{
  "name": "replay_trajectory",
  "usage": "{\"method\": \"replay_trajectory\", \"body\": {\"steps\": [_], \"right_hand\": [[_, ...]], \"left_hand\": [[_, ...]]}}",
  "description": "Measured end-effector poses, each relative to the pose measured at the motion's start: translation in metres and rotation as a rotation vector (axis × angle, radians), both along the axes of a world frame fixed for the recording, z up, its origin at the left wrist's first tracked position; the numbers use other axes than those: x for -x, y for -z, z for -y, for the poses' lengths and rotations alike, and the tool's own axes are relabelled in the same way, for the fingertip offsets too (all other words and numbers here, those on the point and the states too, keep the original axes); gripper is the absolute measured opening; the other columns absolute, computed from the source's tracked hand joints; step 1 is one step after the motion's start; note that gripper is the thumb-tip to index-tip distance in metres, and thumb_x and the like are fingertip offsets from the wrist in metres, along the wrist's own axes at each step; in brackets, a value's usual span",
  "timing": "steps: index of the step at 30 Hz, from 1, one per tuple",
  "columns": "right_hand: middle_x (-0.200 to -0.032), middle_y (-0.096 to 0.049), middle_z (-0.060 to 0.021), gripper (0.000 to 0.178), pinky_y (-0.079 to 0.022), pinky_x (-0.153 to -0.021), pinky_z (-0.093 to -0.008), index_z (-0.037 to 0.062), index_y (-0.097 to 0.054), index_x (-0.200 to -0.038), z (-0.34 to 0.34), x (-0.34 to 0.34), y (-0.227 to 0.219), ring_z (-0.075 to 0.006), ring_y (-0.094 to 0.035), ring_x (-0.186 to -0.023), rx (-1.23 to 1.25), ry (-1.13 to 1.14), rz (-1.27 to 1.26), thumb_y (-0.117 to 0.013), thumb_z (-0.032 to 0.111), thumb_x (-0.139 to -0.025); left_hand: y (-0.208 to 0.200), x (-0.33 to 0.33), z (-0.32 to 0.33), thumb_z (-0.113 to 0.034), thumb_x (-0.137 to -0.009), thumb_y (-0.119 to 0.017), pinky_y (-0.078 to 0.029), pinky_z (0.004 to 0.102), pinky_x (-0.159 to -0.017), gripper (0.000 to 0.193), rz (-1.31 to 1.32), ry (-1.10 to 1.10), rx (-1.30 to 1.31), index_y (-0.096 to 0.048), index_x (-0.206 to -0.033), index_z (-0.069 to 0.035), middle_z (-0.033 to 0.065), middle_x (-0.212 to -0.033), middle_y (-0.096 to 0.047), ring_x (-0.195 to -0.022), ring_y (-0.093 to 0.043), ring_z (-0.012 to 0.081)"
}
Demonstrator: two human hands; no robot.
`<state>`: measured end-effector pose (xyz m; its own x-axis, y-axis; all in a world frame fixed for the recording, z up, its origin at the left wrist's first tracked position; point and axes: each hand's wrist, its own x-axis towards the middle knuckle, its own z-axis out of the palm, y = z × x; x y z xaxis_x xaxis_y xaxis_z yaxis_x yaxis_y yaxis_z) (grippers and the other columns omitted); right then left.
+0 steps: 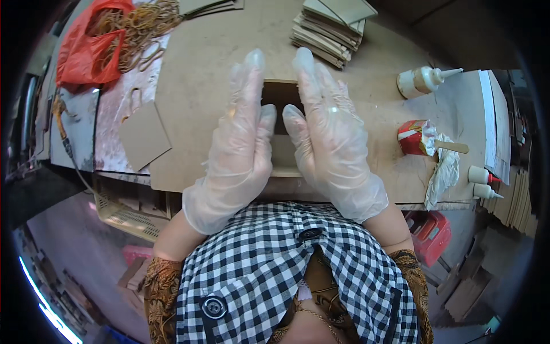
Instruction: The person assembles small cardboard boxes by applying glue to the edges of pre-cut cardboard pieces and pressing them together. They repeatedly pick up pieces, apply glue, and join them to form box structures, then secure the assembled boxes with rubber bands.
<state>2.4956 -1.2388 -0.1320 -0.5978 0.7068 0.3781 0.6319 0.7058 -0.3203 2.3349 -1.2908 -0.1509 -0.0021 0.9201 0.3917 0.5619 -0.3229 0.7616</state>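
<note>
On the table in front of me stands a small open box of thin brown board (pixel 285 171), its inside in shadow. Both hands wear thin, translucent gloves. My left hand (pixel 240 132) lies along the box's left side, fingers straight and pressed together, with the thumb at the opening. On the right side my right hand (pixel 329 123) mirrors it, its thumb also bent toward the opening. Between them the two hands clasp the box. They cover its side walls, so how far the thumbs reach inside is hard to see.
Far left, a red plastic bag (pixel 86 51) lies beside tangled rubber bands (pixel 134 28). A loose square board (pixel 144 136) rests nearer. Stacked boards (pixel 329 34) stand at the back. To the right are a glue bottle (pixel 421 82) and a red tub (pixel 413 137) with a flat stick (pixel 452 147).
</note>
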Motion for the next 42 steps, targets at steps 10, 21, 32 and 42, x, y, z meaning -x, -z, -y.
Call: {"method": "replay_trajectory", "body": {"steps": [10, 21, 32, 42], "right_hand": [[-0.14, -0.054, -0.017, 0.039, -0.03, -0.114, -0.04, -0.0009, -0.051, -0.137, -0.001, -0.015, -0.026, -0.0307, -0.044, -0.136, 0.374, -0.063, -0.704, -0.046, 0.018, -0.104], [-0.142, -0.049, -0.0217, 0.046, -0.034, -0.112, -0.0445, -0.0003, -0.044, -0.142, 0.006, -0.009, -0.019, -0.0396, -0.043, -0.135, 0.068, 0.073, -0.067, -0.052, 0.015, -0.099], [-0.147, -0.039, -0.0243, 0.066, -0.044, -0.104, -0.0463, -0.0053, -0.031, -0.147, 0.008, 0.0, -0.012, -0.0472, -0.042, -0.131, -0.007, 0.043, 0.215, -0.059, 0.015, -0.091], [-0.139, -0.046, -0.0247, 0.065, -0.042, -0.106, -0.0449, -0.0069, -0.035, -0.144, 0.006, 0.003, -0.012, -0.046, -0.044, -0.129, -0.052, 0.068, 0.3, -0.059, 0.007, -0.085]], "left_hand": [[-0.011, 0.044, 0.013, -0.054, -0.1, -0.041, -0.014, 0.0394, -0.117, 0.069, 1.066, -0.101, -0.008, -0.035, -0.149, -0.005, 0.01, -0.157, -0.032, -0.146, -0.025, 0.0208], [0.013, 0.022, -0.005, -0.04, -0.106, -0.035, -0.024, 0.0361, -0.116, 0.054, 0.737, -0.072, 0.029, -0.045, -0.144, -0.003, 0.0112, -0.148, -0.046, -0.138, -0.041, 0.0203], [0.007, -0.001, -0.021, -0.039, -0.108, -0.027, -0.027, 0.0391, -0.117, 0.055, 1.06, 0.048, 0.133, -0.047, -0.139, 0.002, 0.0152, -0.144, -0.048, -0.135, -0.043, 0.0242], [0.006, -0.001, -0.015, -0.036, -0.107, -0.031, -0.029, 0.0368, -0.115, 0.051, 1.035, 0.061, 0.161, -0.046, -0.139, 0.0, 0.0125, -0.143, -0.047, -0.134, -0.043, 0.0214]]}}
